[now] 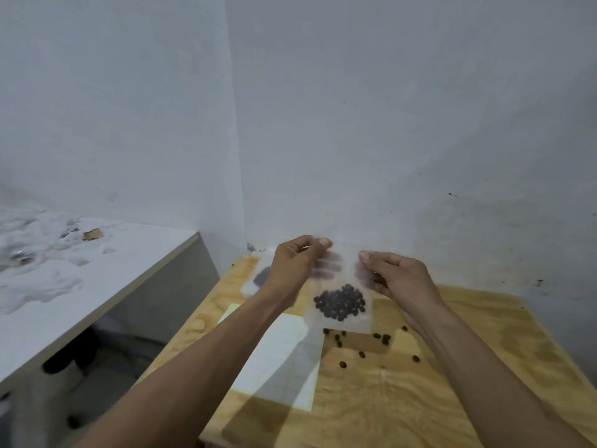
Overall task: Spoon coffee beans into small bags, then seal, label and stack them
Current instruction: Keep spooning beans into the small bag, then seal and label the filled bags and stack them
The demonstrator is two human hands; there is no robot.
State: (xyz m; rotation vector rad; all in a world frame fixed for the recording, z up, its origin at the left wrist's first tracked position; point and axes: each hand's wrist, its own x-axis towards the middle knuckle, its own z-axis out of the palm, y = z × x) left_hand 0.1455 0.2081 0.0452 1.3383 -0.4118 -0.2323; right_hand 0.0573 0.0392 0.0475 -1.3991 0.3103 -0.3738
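I hold a small clear bag (342, 321) upright above the wooden table (452, 367), with dark coffee beans (340, 301) heaped in its lower part. My left hand (295, 263) pinches the bag's top left edge, fingers behind the plastic. My right hand (392, 274) pinches the top right edge. Loose beans (361, 354) lie scattered on the table beneath the bag. Another filled bag (258, 276) lies flat at the table's far left corner, partly hidden by my left wrist.
A white label sheet (281, 360) lies on the table's left half under my left forearm. A grey-white counter (97, 270) with crumpled white material stands to the left, across a gap. Walls close the back and right.
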